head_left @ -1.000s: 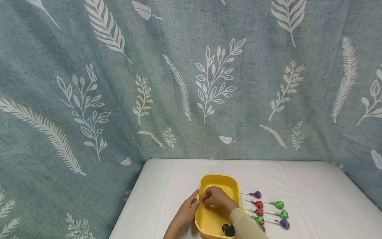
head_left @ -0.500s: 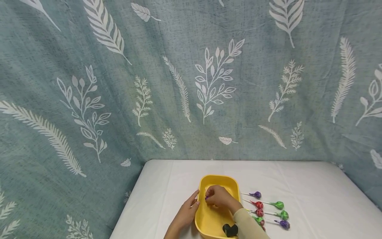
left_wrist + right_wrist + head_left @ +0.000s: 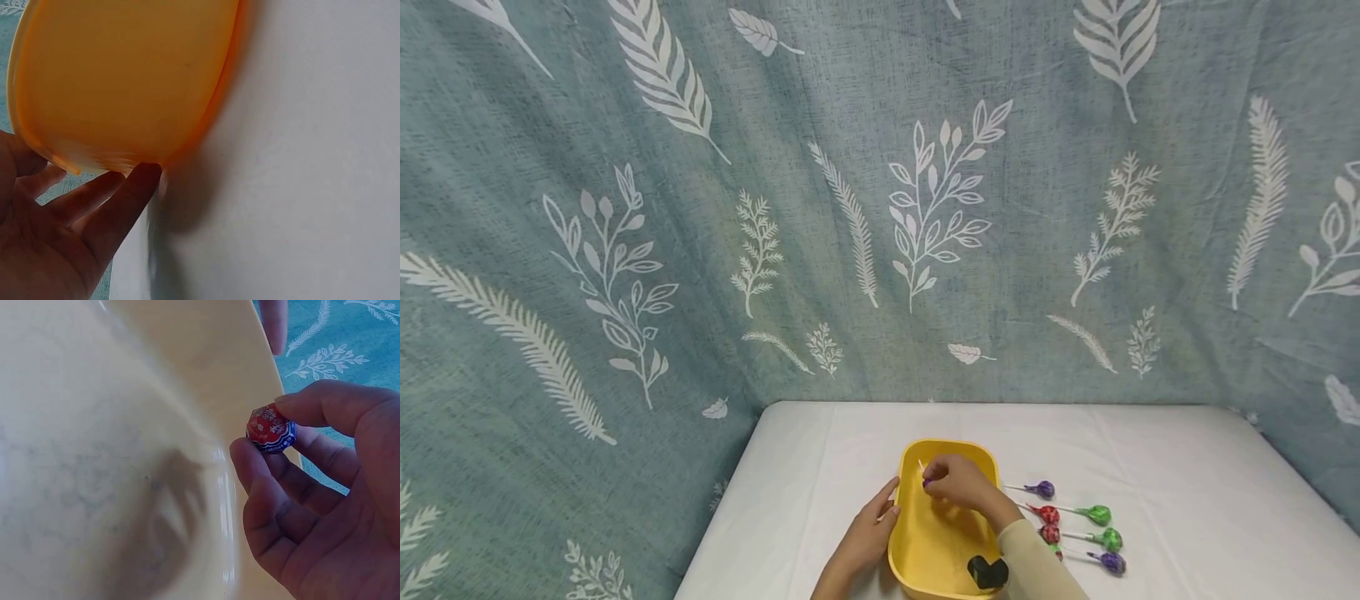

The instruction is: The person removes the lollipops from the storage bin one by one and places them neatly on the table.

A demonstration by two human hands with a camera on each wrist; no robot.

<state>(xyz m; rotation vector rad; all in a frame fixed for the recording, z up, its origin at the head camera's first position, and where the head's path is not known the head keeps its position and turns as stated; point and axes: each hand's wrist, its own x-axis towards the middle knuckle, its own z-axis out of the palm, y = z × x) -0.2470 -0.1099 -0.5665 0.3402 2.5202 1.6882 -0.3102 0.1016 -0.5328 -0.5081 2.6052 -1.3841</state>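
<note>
My right hand (image 3: pixel 958 482) pinches a lollipop (image 3: pixel 270 429) by its wrapped ball over the yellow tray (image 3: pixel 936 558). The wrapper looks red and blue in the right wrist view and purple in the head view. A short length of white stick shows beyond the fingers in the head view. My left hand (image 3: pixel 870 529) holds the tray at its left side. In the left wrist view, the fingers (image 3: pixel 134 194) of that hand lie against the outer wall and the thumb is at the rim.
Several wrapped lollipops lie right of the tray, including a purple one (image 3: pixel 1045 490), a red one (image 3: pixel 1047 515) and a green one (image 3: pixel 1099 515). My right sleeve (image 3: pixel 1037 562) hides part of this group. A black piece (image 3: pixel 987 572) beside the sleeve overlaps the tray. Behind the white table (image 3: pixel 820 450) hangs a leaf-patterned curtain (image 3: pixel 850 250).
My right hand has shifted right and slightly away from me with the lollipop, and the black piece by the sleeve has moved along. The left hand stays at the tray.
</note>
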